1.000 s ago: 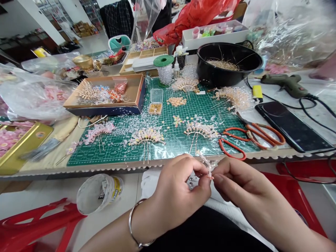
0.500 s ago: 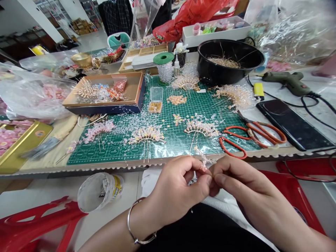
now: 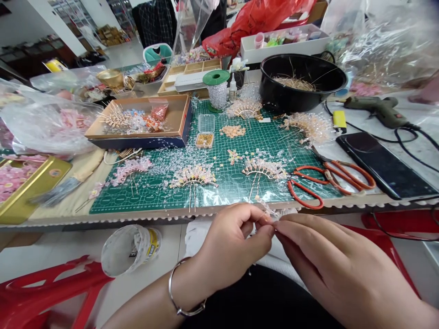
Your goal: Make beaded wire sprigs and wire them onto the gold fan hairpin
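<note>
My left hand [image 3: 236, 244], closed with thumb against curled fingers, grips a beaded sprig [image 3: 269, 210] whose clear beads poke out above the fingertips. The fingers of my right hand [image 3: 331, 256] are pressed together, their tips meeting the left thumb; what they pinch is hidden. Just beyond, on the green cutting mat [image 3: 164, 196], lie three beaded hair combs: a pink one [image 3: 130, 169], a pink-and-yellow one [image 3: 192, 176] and a pale one [image 3: 264, 169]. Orange-handled scissors [image 3: 353, 176] rest to the right of them.
A cardboard box [image 3: 178, 116] of beaded pieces stands at the back left. A bead spool [image 3: 216, 89], a black basin [image 3: 298, 98] and a glue gun [image 3: 377, 107] are farther back. A phone [image 3: 387, 167] lies at right. Below the table edge are a white bucket [image 3: 120, 251] and red stools [image 3: 44, 288].
My right hand's fingers have straightened and its back has turned more towards me, the thumb dropping out of sight. The left hand keeps its grip on the beaded sprig, nearly in place.
</note>
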Demonstrator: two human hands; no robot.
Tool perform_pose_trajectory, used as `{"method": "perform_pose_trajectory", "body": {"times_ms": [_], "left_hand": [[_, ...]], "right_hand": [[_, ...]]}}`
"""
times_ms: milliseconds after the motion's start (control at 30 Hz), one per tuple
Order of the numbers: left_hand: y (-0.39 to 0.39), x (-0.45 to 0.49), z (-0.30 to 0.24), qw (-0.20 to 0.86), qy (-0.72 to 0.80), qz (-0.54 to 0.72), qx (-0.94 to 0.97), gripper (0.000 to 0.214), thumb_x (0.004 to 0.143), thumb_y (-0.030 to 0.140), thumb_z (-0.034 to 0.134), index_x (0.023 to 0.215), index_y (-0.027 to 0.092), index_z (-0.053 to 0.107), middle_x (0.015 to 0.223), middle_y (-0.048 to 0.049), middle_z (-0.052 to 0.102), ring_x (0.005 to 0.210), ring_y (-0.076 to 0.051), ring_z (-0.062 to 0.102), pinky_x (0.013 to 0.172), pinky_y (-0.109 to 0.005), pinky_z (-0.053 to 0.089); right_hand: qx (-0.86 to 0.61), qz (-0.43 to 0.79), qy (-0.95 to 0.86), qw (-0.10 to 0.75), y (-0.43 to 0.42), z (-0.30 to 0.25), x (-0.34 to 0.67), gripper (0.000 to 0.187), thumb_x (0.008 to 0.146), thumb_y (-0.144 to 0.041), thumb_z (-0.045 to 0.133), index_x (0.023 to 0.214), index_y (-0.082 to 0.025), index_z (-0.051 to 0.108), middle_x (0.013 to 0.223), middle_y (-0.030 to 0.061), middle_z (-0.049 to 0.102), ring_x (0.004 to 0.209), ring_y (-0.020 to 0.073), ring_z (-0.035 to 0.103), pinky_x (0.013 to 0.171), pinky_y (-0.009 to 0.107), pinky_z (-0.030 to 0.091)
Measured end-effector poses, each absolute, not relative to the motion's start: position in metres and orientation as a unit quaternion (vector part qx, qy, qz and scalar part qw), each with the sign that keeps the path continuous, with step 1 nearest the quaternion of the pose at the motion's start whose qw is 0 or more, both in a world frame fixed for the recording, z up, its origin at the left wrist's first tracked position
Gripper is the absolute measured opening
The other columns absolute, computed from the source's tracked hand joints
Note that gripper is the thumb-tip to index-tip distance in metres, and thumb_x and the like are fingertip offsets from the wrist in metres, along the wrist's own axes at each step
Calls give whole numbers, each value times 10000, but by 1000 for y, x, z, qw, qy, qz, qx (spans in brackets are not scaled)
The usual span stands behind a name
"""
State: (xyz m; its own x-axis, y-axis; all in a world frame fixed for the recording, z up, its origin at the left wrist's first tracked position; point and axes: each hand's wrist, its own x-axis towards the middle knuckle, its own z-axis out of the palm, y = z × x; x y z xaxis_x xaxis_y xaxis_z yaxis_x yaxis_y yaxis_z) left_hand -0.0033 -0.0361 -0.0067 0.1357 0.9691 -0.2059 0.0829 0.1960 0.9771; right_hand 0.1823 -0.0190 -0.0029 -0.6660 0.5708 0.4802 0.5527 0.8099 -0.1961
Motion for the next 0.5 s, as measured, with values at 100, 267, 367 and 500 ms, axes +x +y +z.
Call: {"method": "perform_pose_trajectory", "body": {"times_ms": [100, 267, 367, 500], "left_hand": [[-38, -6, -10, 605, 514, 385, 471, 136, 874, 282, 680, 818, 170, 627, 669, 43, 476, 589, -93, 367, 532, -235, 303], [-37, -10, -9, 601, 476, 388, 511, 173, 905, 335, 664, 858, 168, 664, 797, -14, 579, 729, -143, 524, 672, -274, 435], [-37, -14, -8, 592, 473, 416, 503, 154, 929, 227, 559, 903, 175, 702, 936, -54, 677, 945, -190, 625, 872, -309, 487], [-37, -22, -13, 602, 468, 440, 475, 269, 945, 203, 466, 947, 174, 732, 1010, -72, 729, 970, -198, 656, 920, -333, 504]], "right_hand": [[-298, 49, -911, 282, -15, -8, 185, 165, 984, -63, 458, 991, -197, 555, 939, 113, 757, 768, 227, 748, 560, 295, 530], [-277, 56, -915, 287, -9, -16, 189, 136, 956, -67, 493, 1033, -162, 554, 820, 51, 734, 661, 184, 717, 577, 295, 518], [-276, 91, -912, 289, -6, -13, 194, 137, 945, -66, 484, 993, -182, 539, 744, 6, 697, 585, 143, 664, 543, 267, 493], [-305, 175, -897, 269, -10, -1, 210, 142, 934, -102, 508, 965, -236, 544, 718, -13, 668, 551, 143, 621, 519, 268, 493]]}}
